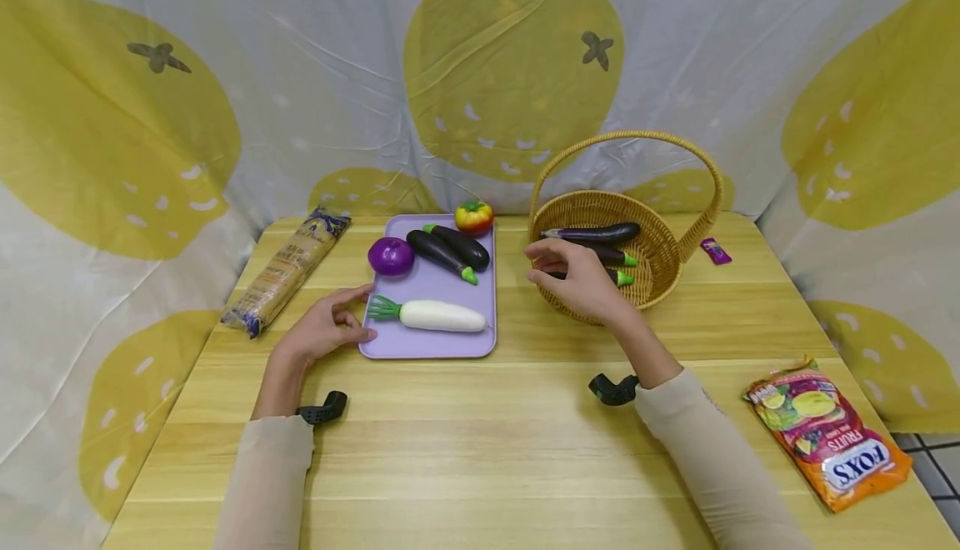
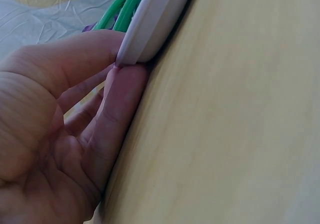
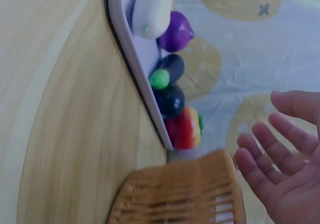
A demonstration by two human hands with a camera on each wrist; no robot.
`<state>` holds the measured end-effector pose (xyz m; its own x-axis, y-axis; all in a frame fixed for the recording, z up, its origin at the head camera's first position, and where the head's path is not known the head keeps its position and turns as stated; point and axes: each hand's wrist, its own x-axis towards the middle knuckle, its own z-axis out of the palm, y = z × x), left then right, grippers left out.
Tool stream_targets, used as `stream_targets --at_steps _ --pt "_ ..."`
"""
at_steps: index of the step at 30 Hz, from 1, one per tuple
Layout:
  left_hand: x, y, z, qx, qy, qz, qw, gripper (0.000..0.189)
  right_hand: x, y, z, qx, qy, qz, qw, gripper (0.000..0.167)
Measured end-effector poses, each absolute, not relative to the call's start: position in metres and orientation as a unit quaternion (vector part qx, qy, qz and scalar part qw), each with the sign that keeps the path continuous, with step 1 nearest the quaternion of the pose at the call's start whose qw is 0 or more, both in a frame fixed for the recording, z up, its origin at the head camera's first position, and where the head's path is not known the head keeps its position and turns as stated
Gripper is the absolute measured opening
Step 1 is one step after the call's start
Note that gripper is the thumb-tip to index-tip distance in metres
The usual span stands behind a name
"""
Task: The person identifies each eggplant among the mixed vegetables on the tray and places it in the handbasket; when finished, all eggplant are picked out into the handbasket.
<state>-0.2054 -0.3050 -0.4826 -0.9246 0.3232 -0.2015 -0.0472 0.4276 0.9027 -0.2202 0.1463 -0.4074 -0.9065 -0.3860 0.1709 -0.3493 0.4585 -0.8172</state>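
My left hand (image 1: 327, 323) holds the left edge of a lilac tray (image 1: 431, 352), its thumb and fingers at the rim in the left wrist view. On the tray lie a white radish (image 1: 442, 317) with green leaves, a purple onion (image 1: 392, 257) and two dark eggplants (image 1: 442, 256). A red-and-yellow bell pepper (image 1: 474, 218) sits at its far right corner. Over the near left side of a wicker basket (image 1: 663, 258) is my right hand (image 1: 576, 277), fingers loosely bent and nothing in them. Several eggplants (image 1: 600, 234) lie inside the basket, partly hidden by that hand.
A long plastic pack (image 1: 288, 271) lies left of the tray. The basket's tall handle (image 1: 633, 135) arches above it. A small purple wrapper (image 1: 716, 252) is right of the basket, and a red-orange candy bag (image 1: 828, 433) lies near the right table edge. Patterned cloth (image 1: 300, 75) hangs behind.
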Motion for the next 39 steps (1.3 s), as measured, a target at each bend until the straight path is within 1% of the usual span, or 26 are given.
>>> stream_targets --at_steps 5,11,22,33,39 --pt "-0.206 -0.307 -0.485 0.083 0.826 0.528 0.176 0.09 -0.223 0.124 -0.414 -0.211 0.847 -0.486 0.029 0.034" --pt "-0.207 -0.308 -0.485 0.082 0.826 0.528 0.177 0.091 -0.232 0.103 -0.426 -0.197 0.837 -0.507 0.052 0.039" --pt "-0.205 -0.307 -0.485 0.074 0.831 0.522 0.176 0.091 -0.249 0.075 -0.446 -0.174 0.832 -0.521 0.078 0.045" --pt "-0.206 -0.306 -0.486 0.071 0.832 0.521 0.178 0.091 -0.258 0.059 -0.463 -0.155 0.836 -0.52 0.083 0.044" --pt "-0.207 -0.307 -0.487 0.067 0.827 0.527 0.181 0.091 -0.261 0.051 -0.467 -0.156 0.843 -0.511 0.068 0.043"
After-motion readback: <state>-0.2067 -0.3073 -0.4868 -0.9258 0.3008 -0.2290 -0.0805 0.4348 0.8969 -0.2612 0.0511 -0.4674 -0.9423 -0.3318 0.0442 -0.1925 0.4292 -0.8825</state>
